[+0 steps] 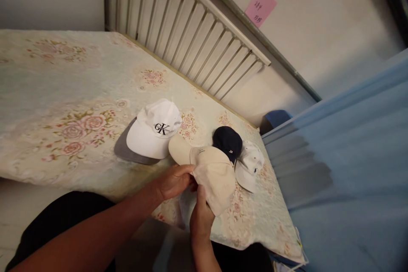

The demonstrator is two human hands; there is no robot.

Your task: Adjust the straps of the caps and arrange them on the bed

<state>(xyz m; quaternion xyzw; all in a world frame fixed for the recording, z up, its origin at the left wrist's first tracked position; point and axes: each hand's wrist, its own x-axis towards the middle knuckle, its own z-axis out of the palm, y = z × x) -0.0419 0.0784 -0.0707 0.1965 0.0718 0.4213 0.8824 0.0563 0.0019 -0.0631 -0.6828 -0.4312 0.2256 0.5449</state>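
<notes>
Between my two hands is a beige baseball cap (pixel 213 174), its brim pointing to the upper left. My left hand (pixel 177 182) grips the cap near where the brim meets the crown, thumb on top and the other fingers hidden beneath. My right hand (pixel 202 214) holds the cap's lower edge, with the thumb along the side. Just left of it a white cap with black "CK" lettering (pixel 156 129) lies on the floral cover. Behind and to the right sit a dark navy cap (pixel 227 141) and a white cap with a small dark logo (pixel 250 163).
The floral-covered bed (pixel 105 72) is bordered by a metal rail (pixel 191 29) along its far side. A blue curtain (pixel 344 165) hangs at the right. A pink note (pixel 261 6) is stuck on the wall, and a dark blue object (pixel 276 119) stands at the far corner.
</notes>
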